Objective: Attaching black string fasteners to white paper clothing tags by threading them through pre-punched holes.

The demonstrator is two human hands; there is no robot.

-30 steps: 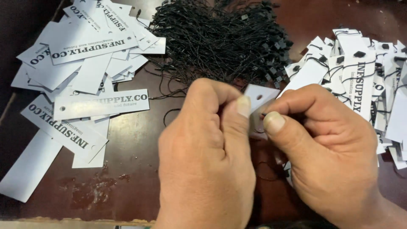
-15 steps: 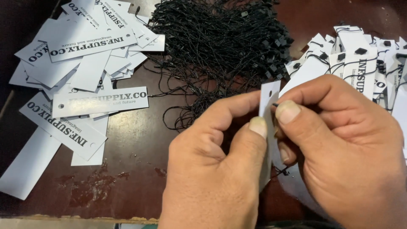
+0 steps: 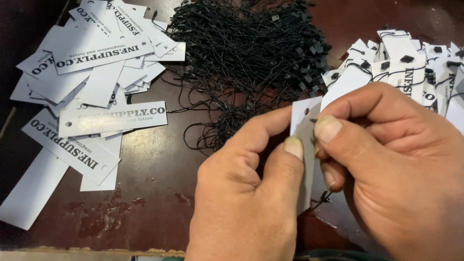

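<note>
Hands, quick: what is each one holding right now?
Left hand: pinching the white paper tag.
Right hand: pinching a thin black string at that tag.

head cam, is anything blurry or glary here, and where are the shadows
Head view: the left hand and right hand look sharp, as does the white tag pinched between them; the pile of black strings is crisp too. The dark red table shows only a soft sheen, no harsh glare. The top left corner falls into deep shadow. The loose white tags are bright but not blown out.
</note>
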